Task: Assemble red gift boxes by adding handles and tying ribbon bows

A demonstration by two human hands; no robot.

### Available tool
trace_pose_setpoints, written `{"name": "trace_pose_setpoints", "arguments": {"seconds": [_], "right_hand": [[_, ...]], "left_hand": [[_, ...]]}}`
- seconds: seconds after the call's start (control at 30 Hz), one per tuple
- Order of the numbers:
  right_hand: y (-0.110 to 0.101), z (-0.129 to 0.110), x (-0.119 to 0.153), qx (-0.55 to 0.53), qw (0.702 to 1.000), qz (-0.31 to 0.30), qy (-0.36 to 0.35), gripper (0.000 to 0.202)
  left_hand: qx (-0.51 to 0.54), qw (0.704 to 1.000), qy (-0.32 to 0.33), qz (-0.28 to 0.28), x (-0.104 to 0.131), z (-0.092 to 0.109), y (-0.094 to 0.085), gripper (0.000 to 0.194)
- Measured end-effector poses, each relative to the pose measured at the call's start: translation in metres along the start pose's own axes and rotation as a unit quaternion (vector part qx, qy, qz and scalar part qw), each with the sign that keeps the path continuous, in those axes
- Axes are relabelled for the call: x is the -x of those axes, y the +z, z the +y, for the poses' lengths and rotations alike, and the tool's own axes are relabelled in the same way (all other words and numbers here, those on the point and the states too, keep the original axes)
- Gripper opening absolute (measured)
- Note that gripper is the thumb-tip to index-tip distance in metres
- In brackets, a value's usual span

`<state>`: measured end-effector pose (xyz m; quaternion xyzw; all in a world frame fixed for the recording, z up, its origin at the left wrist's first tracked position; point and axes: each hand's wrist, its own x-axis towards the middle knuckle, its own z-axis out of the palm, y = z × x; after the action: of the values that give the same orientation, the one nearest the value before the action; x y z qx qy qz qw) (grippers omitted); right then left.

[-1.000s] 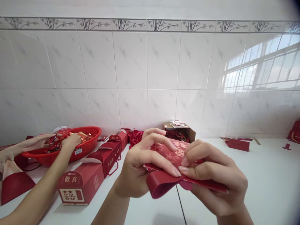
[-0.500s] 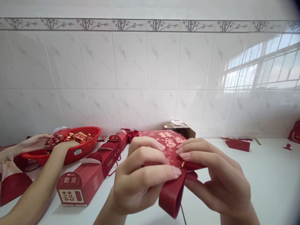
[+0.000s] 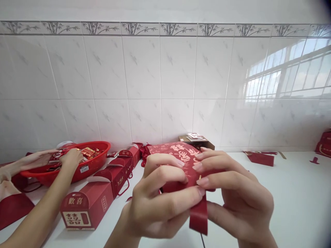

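In front of me, both hands pinch a red strap (image 3: 198,220) whose folded end hangs below the fingers. My left hand (image 3: 160,199) is closed on it from the left, its fingertip pressed at the strap's upper part. My right hand (image 3: 240,196) closes on it from the right, fingertips meeting those of the left. A small gold-coloured piece (image 3: 200,177) shows between the fingertips. Just behind the hands lies a red gift package (image 3: 170,148) with pale lettering; the fingers cover its near side, so I cannot tell how the strap joins it.
At left, another person's hands (image 3: 71,159) reach into a red basin (image 3: 90,171) of wrapped sweets. A row of red boxes starts with a lettered box (image 3: 97,206). A cardboard box (image 3: 209,142) stands by the wall; red paper pieces (image 3: 261,159) lie right on the white table (image 3: 297,206).
The strap's hanging loop has turned and now shows a flatter face. My fingertips have come closer together over it. The other person's right hand has risen slightly in the basin.
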<state>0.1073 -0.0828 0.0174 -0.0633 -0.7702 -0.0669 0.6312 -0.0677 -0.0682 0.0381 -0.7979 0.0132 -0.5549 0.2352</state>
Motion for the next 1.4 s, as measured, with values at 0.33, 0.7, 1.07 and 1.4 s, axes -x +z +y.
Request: {"name": "trace_pose_setpoints", "arguments": {"seconds": [0.33,0.7,1.07,1.4], "right_hand": [[-0.01,0.004,0.002,-0.02,0.998,0.011,-0.062,0.016],[-0.005,-0.001,0.009,-0.057,0.996,0.062,-0.022,0.014],[-0.007,0.001,0.006,-0.037,0.997,0.045,-0.047,0.008],[0.002,0.007,0.01,-0.029,0.989,0.087,0.116,0.029]], "left_hand": [[0.086,0.987,-0.069,0.115,0.012,0.008,0.02,0.036],[0.028,0.993,-0.055,0.097,0.004,0.007,0.014,0.024],[0.099,0.989,-0.098,0.046,0.002,0.003,0.01,0.012],[0.23,0.898,-0.374,0.019,0.003,0.006,0.014,0.015]]}}
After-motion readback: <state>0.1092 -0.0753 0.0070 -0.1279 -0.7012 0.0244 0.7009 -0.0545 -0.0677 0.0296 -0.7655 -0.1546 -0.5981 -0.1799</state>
